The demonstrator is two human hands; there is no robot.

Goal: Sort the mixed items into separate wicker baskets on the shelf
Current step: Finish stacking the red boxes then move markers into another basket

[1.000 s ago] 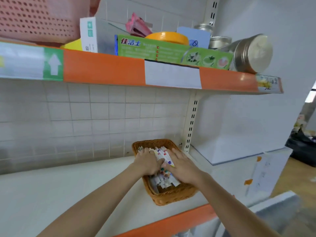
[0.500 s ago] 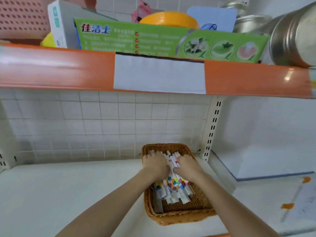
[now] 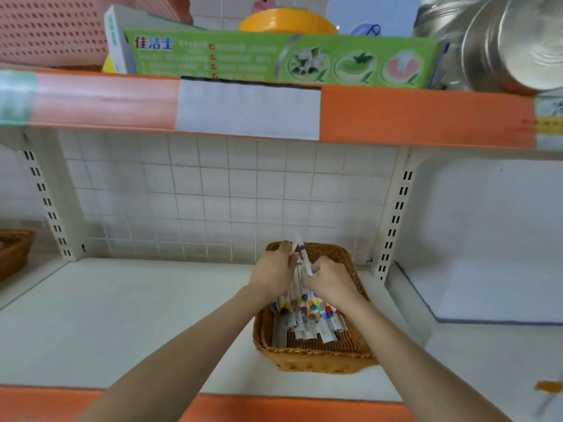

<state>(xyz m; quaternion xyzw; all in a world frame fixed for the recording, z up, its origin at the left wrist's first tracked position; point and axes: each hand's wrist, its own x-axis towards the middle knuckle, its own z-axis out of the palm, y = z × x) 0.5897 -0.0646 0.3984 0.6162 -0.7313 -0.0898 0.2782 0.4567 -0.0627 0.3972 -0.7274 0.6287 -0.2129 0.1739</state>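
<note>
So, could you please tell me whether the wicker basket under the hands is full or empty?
Partly full: markers cover most of the wicker basket floor.

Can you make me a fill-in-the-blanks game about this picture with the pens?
1. The pens lie in a brown ____ basket.
2. Both hands, left hand and right hand, hold ____.
3. The long toothpaste box on the upper shelf is ____.

Missing words: wicker; pens; green

Brown woven basket [image 3: 316, 357]; white markers [image 3: 307, 321] with many-coloured caps; orange-edged white shelf [image 3: 122, 315]; green box [image 3: 274, 59] at 12 o'clock.
</note>
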